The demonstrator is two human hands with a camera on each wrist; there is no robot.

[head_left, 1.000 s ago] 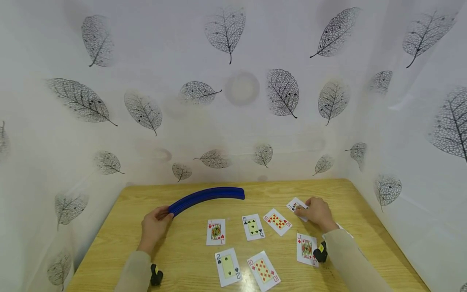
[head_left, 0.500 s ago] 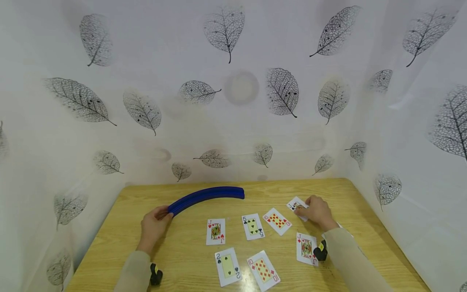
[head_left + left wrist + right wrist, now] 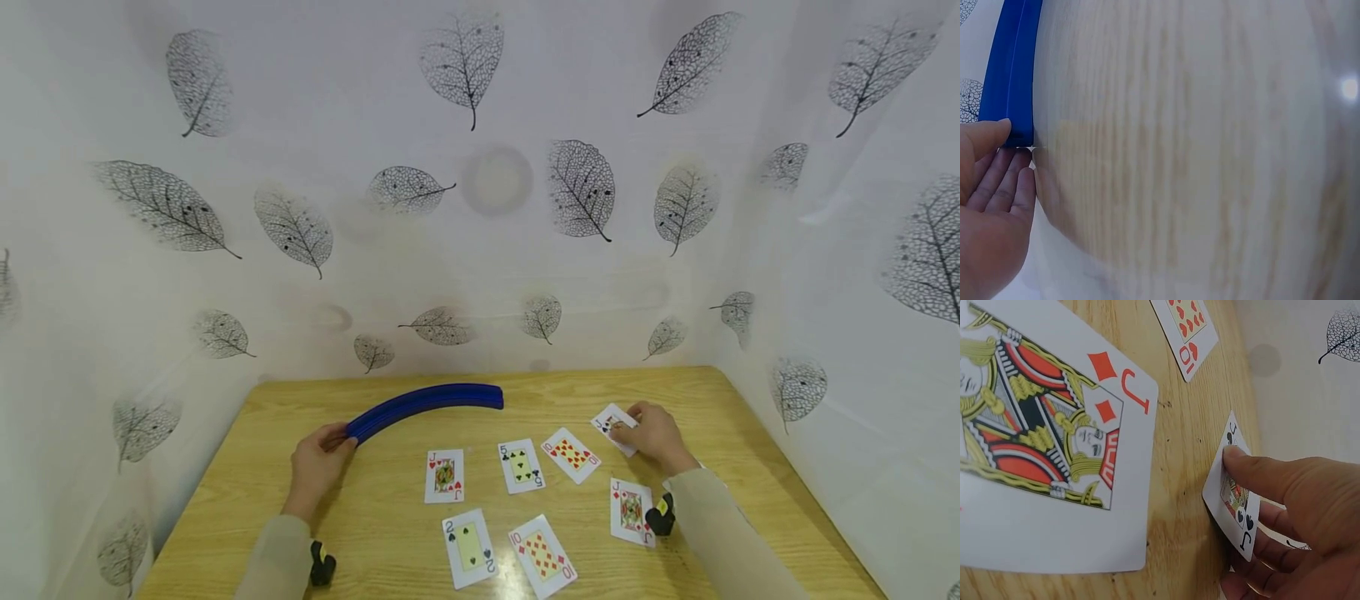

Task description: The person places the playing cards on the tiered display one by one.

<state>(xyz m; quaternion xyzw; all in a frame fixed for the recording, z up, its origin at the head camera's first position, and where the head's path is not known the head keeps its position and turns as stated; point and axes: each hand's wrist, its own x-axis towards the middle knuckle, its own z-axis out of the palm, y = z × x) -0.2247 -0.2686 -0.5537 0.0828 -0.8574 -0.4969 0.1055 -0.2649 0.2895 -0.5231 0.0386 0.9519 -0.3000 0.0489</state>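
White sheeting [image 3: 498,267] printed with dark skeleton leaves hangs beyond and to both sides of the two hands. Below it spreads one pale wooden table [image 3: 390,542]. Two beige sleeves [image 3: 727,533] reach in over it.

One blue rack [image 3: 423,402], a long curved strip, lies on the table ahead of the left hand. Its long axis runs from that hand away and rightward, bowing outward, with the far end pointing to the right hand's side.

The hands are well apart. The left hand [image 3: 318,467] pinches the rack's near end, thumb on one side and fingers on the other. The right hand [image 3: 658,440] pinches a jack with black pips [image 3: 613,421] between thumb and fingers, the card's long axis slanting away and leftward.

Seven card faces show, the held one included. Between the hands are the jack of hearts [image 3: 445,477], five of clubs [image 3: 521,467] and ten of hearts [image 3: 572,456], the last nearest the right hand. Closer to the person lie the two of spades [image 3: 469,548], ten of diamonds [image 3: 542,557] and jack of diamonds [image 3: 632,512].

Two small black devices [image 3: 322,567] show, one beside each sleeve.
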